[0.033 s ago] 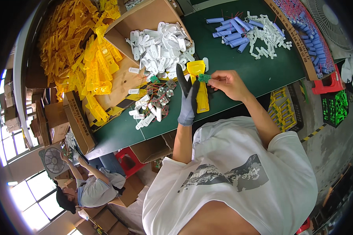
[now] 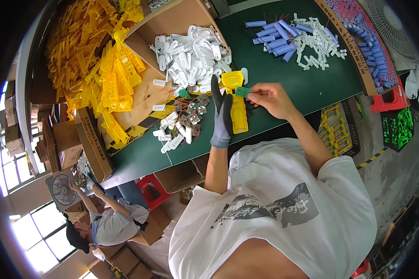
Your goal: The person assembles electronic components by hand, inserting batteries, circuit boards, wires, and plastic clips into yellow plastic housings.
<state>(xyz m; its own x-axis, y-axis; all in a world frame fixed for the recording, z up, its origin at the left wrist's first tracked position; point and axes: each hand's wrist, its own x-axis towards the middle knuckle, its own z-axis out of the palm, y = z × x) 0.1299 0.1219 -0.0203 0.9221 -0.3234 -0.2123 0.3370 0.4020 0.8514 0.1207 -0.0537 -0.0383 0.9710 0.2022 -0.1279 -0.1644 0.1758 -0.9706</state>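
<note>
My right hand [image 2: 273, 100], bare, pinches a small green circuit board [image 2: 243, 92] between thumb and fingertips. The board is held over a long yellow plastic housing [image 2: 239, 116] on the green table. My left hand [image 2: 222, 116], in a grey and black glove, lies along the housing's left side. Its fingers are stretched away from me, and the thumb side overlaps the housing's edge. Whether the glove presses on the housing is hard to see. Left of the glove lies a cluster of small wired metal-and-board parts [image 2: 191, 113] with several white plastic pieces [image 2: 174, 142].
A cardboard box [image 2: 146, 35] spills white covers [image 2: 191, 58] behind my left hand. Yellow housings [image 2: 121, 74] are heaped at far left. Blue cylindrical cells [image 2: 279, 39] and small white pieces [image 2: 314, 44] lie at far right. Another person [image 2: 116, 223] works at lower left.
My left thumb and fingers have drawn slightly closer together beside the housing. The circuit board in my right hand has tilted a little.
</note>
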